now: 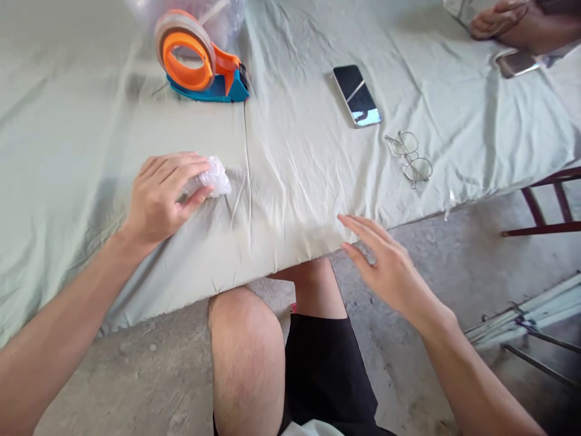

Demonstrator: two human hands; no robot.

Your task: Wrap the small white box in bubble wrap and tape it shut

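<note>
My left hand is closed around a small bundle of bubble wrap, which rests on the cloth-covered table. Part of the bundle is hidden under my fingers, and what it wraps, if anything, cannot be made out. Over the table's front edge, my right hand is held with thumb and fingers apart and nothing in it. Beyond my left hand stands a tape dispenser, orange and blue, with a roll of tape on it.
A phone and a pair of glasses lie right of centre. Clear plastic sits behind the dispenser. At the far right are another person's hand and a second phone. A dark red stool stands below.
</note>
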